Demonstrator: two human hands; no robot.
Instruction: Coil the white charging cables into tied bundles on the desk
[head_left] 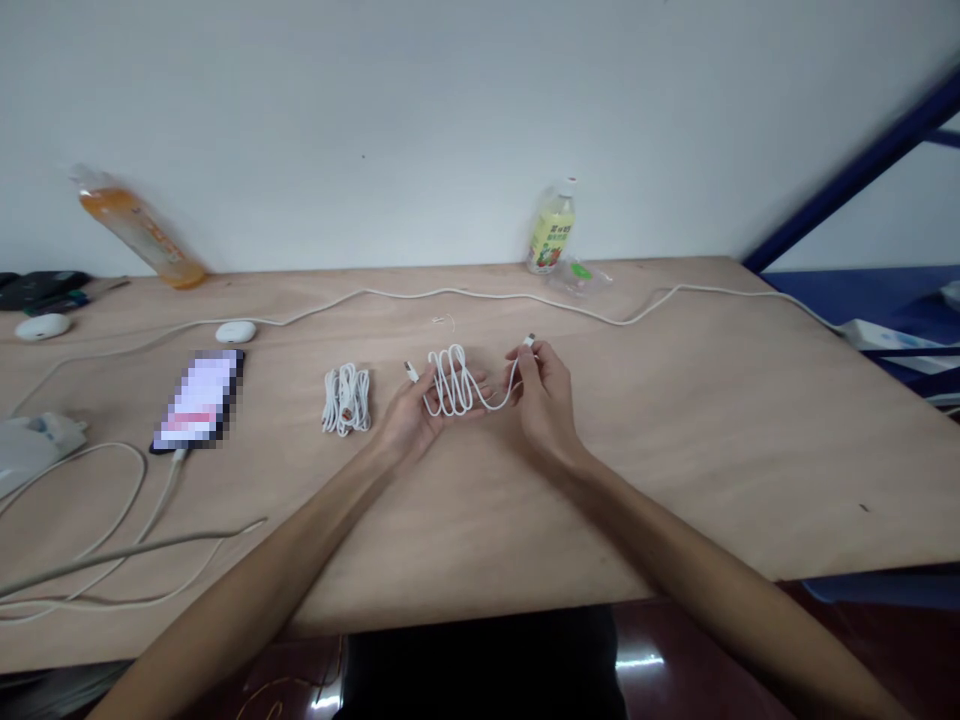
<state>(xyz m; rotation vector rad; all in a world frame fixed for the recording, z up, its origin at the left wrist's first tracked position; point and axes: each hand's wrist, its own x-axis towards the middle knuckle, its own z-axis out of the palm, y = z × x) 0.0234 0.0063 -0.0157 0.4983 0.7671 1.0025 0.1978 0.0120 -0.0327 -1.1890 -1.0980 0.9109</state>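
My left hand [411, 415] lies palm up on the wooden table [675, 450] with several loops of a white cable [450, 385] draped over its fingers; one plug sticks up by the thumb. My right hand [541, 390] pinches the same cable near its other plug, held just above the table. A second white cable [346, 400], bundled and tied, rests on the table left of my left hand.
A phone [199, 400] with a charging lead lies at the left. Two bottles stand against the wall, an orange one [139, 230] and a yellow-green one [552, 230]. A long white cord [450, 293] crosses the back of the table. White earbud cases [235, 331] lie at the left.
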